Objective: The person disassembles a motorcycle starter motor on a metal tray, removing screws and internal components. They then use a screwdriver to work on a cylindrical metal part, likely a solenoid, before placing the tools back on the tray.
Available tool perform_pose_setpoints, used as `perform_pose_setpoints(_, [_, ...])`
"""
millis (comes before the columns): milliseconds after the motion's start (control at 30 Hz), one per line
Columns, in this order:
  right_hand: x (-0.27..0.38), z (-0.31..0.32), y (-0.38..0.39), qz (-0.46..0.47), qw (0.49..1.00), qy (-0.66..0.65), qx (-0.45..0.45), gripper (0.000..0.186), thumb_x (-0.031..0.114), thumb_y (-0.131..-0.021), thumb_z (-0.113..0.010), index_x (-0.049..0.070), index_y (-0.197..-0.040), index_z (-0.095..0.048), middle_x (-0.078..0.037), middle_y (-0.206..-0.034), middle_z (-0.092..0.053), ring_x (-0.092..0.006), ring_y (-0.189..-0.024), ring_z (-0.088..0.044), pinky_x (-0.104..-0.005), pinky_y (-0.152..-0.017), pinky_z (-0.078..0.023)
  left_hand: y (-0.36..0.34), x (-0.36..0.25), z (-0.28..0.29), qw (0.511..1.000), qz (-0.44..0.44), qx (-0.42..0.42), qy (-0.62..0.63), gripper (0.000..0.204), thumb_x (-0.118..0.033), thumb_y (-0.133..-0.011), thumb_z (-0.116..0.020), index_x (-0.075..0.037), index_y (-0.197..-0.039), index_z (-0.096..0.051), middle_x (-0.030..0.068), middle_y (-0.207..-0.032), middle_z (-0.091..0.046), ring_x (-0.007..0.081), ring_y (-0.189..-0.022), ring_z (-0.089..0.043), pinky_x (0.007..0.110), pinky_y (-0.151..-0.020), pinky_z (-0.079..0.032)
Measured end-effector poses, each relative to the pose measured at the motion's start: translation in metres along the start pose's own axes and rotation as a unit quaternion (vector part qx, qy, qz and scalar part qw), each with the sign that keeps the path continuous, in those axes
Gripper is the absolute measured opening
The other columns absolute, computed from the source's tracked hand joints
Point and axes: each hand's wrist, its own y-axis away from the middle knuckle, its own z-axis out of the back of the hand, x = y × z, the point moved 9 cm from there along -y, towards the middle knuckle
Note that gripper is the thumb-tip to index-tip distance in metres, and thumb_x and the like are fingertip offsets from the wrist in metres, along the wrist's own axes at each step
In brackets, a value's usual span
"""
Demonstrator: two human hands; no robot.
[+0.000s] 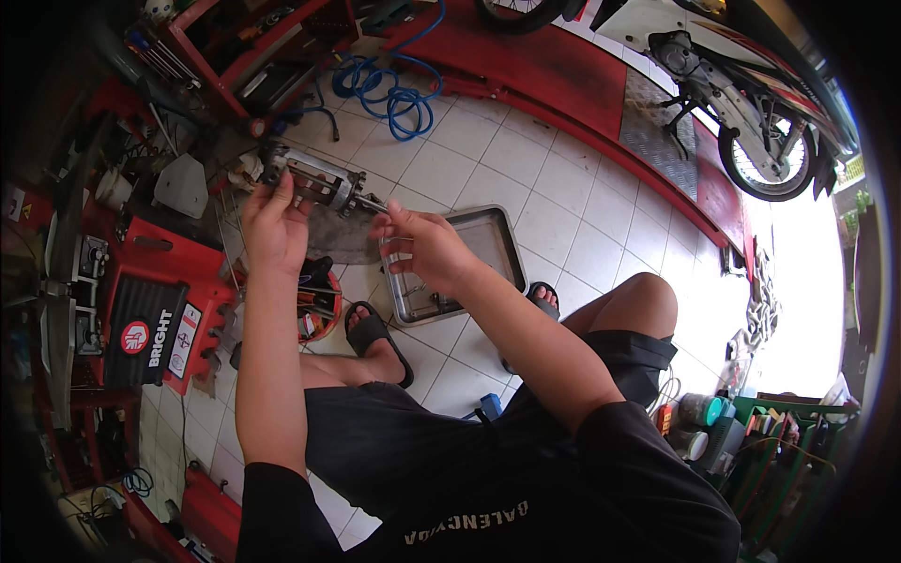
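Observation:
My left hand (278, 214) is closed round a grey metal part with an open frame (328, 184), raised above the floor and tilted. The part has a round flange toward its right end, and a thin metal rod (372, 204) sticks out there. My right hand (427, 246) pinches the rod's end between thumb and forefinger, its other fingers loosely curled. Below that hand a shallow metal tray (514, 251) rests on the tiles between my feet. Small metal pieces (436, 300) lie in it, partly hidden by my right hand and forearm.
A red tub of tools (330, 305) stands left of the tray. A red and black machine (141, 310) is at the left. Coiled blue hose (394, 98) lies beyond my hands. At the far right a motorcycle (751, 113) stands on a red lift platform (535, 70).

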Motion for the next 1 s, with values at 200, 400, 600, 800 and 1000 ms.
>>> perform_pose_setpoints(200, [0.005, -0.004, 0.002, 0.055, 0.998, -0.014, -0.036, 0.021, 0.029, -0.102, -0.059, 0.008, -0.106, -0.06, -0.002, -0.094, -0.062, -0.0139, -0.078, -0.055, -0.0329, -0.069, -0.044, 0.0, 0.003, -0.003, 1.0, 0.002, -0.003, 0.003, 0.035, -0.01, -0.098, -0.064, -0.002, -0.131, -0.059, 0.0064, -0.119, -0.068, 0.018, -0.109, -0.064, 0.035, -0.095, -0.051])
perform_pose_setpoints(400, [-0.005, 0.006, -0.002, -0.042, 0.992, -0.077, 0.087, 0.023, 0.028, -0.104, -0.055, 0.008, -0.113, -0.06, -0.002, -0.096, -0.062, -0.0141, -0.081, -0.057, -0.0328, -0.072, -0.045, -0.001, 0.004, -0.008, 1.0, 0.01, 0.007, 0.006, 0.036, -0.011, -0.098, -0.064, -0.002, -0.133, -0.058, 0.0062, -0.119, -0.068, 0.0181, -0.109, -0.064, 0.034, -0.095, -0.051])
perform_pose_setpoints(600, [0.011, -0.006, 0.005, 0.093, 0.995, -0.025, -0.04, 0.033, 0.036, -0.104, -0.052, 0.005, -0.109, -0.061, -0.004, -0.098, -0.063, -0.0157, -0.084, -0.059, -0.0302, -0.075, -0.046, 0.0, -0.001, 0.002, 1.0, 0.003, -0.002, 0.004, 0.034, -0.01, -0.097, -0.065, -0.003, -0.13, -0.06, 0.0059, -0.119, -0.068, 0.0178, -0.108, -0.064, 0.034, -0.094, -0.051])
perform_pose_setpoints(800, [-0.01, 0.032, -0.019, 0.027, 0.984, -0.051, 0.17, 0.027, 0.01, -0.096, -0.066, 0.005, -0.121, -0.058, -0.006, -0.109, -0.063, -0.0184, -0.098, -0.061, -0.0354, -0.086, -0.049, 0.004, 0.005, -0.02, 1.0, 0.015, -0.011, 0.012, 0.02, -0.005, -0.096, -0.065, -0.004, -0.116, -0.064, 0.0063, -0.11, -0.069, 0.0179, -0.099, -0.066, 0.036, -0.089, -0.054])
perform_pose_setpoints(1000, [0.009, -0.008, 0.006, 0.08, 0.994, -0.068, -0.036, 0.023, 0.019, -0.098, -0.066, 0.0, -0.11, -0.061, -0.008, -0.103, -0.064, -0.0214, -0.097, -0.063, -0.03, -0.088, -0.049, 0.008, -0.004, -0.009, 1.0, 0.003, 0.01, 0.001, 0.034, -0.008, -0.096, -0.065, -0.007, -0.13, -0.062, 0.002, -0.112, -0.07, 0.011, -0.097, -0.065, 0.027, -0.075, -0.05])
